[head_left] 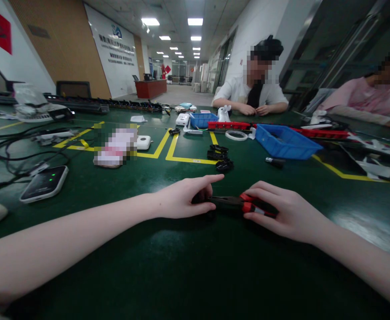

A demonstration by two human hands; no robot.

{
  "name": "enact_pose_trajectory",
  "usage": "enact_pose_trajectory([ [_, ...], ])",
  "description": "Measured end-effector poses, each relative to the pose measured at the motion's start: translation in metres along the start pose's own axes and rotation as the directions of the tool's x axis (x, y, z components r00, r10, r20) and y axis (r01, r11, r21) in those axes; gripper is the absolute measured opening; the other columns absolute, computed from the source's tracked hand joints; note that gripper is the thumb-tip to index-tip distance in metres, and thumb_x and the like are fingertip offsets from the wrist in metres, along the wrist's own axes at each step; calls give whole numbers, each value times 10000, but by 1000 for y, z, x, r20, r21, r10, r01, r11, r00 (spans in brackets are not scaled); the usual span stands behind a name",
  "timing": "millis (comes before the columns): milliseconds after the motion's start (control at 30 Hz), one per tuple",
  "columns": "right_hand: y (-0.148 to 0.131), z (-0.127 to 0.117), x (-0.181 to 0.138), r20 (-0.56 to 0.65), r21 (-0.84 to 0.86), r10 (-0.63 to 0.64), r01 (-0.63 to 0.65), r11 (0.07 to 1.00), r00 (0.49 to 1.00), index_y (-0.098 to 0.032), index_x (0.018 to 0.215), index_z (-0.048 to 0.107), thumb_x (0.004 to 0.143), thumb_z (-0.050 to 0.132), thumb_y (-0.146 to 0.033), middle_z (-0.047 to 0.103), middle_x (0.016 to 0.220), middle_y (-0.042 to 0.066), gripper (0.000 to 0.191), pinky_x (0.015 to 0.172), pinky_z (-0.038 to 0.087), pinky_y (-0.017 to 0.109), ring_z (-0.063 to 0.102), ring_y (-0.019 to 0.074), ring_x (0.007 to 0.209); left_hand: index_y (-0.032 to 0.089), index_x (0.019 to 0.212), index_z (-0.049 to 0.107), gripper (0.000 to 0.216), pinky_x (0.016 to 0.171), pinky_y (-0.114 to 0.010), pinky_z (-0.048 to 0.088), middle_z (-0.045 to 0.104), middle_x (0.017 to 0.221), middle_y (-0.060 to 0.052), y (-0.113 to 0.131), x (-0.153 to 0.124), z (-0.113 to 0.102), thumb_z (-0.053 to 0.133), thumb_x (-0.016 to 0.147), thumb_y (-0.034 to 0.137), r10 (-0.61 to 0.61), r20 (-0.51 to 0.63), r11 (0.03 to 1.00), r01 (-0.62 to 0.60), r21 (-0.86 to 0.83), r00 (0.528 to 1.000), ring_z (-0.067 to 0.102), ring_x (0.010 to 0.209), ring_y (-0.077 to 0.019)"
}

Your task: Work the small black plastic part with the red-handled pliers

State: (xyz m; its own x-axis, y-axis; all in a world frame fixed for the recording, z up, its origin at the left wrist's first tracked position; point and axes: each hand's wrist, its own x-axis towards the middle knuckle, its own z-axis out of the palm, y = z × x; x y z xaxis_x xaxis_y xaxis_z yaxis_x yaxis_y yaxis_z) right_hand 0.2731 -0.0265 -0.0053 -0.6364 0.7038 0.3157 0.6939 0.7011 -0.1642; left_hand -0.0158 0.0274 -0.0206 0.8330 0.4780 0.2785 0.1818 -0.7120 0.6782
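Note:
My right hand (286, 213) is closed round the red and black handles of a pair of pliers (239, 204) lying low over the green table (188, 266). My left hand (181, 200) meets the pliers' dark front end, its index finger stretched forward and the other fingers curled on a small black part that is mostly hidden. Just beyond the hands lie a few small black plastic parts (219, 158) near a yellow tape line.
A blue bin (283, 141) and a black screwdriver-like tool (275, 162) lie ahead to the right, a tape roll (236, 135) behind. A phone-like device (44, 182) and cables (11, 151) sit left. Two people sit across the table, hands near red trays (315, 132).

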Motion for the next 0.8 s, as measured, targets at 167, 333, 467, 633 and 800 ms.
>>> enact_pose_trajectory([
  [167,-2,-1,0,3,41,3,-3,999,1000,-183,1073,637,912,605,-425,652,980,94,293,625,545,305,660,194,768,235,1478,405,717,875,-356,536,570,1223,-93,7,-2,-12,733,848,333,75,10,994,-75,79,997,602,1075,-232],
  [333,-5,-1,-1,19,62,5,-7,998,1000,-183,1080,643,913,602,-428,658,984,97,299,630,548,303,657,191,769,223,1376,536,647,924,-391,511,554,1291,-107,6,0,-17,768,807,426,93,103,969,-114,220,990,587,1132,-274],
  [467,-7,-3,0,29,70,12,-14,997,999,-188,1072,652,910,602,-418,665,979,98,285,633,552,303,663,197,773,188,1213,641,440,857,-355,504,631,1140,-92,3,1,-13,742,843,404,85,148,963,-120,243,985,615,1016,-243],
  [633,-8,-4,1,22,75,8,-9,997,1000,-193,1071,668,896,618,-412,676,980,102,284,629,554,303,668,200,771,181,1153,611,407,818,-326,496,624,1115,-75,2,-1,-10,766,821,359,49,92,989,-62,135,994,602,990,-217],
  [800,-8,-4,0,17,69,-9,7,998,1000,-185,1074,664,900,612,-410,675,978,107,289,634,554,304,672,203,772,163,971,619,284,848,-341,484,617,1077,-64,1,-2,-11,763,819,353,39,123,989,-55,134,992,584,990,-218],
])
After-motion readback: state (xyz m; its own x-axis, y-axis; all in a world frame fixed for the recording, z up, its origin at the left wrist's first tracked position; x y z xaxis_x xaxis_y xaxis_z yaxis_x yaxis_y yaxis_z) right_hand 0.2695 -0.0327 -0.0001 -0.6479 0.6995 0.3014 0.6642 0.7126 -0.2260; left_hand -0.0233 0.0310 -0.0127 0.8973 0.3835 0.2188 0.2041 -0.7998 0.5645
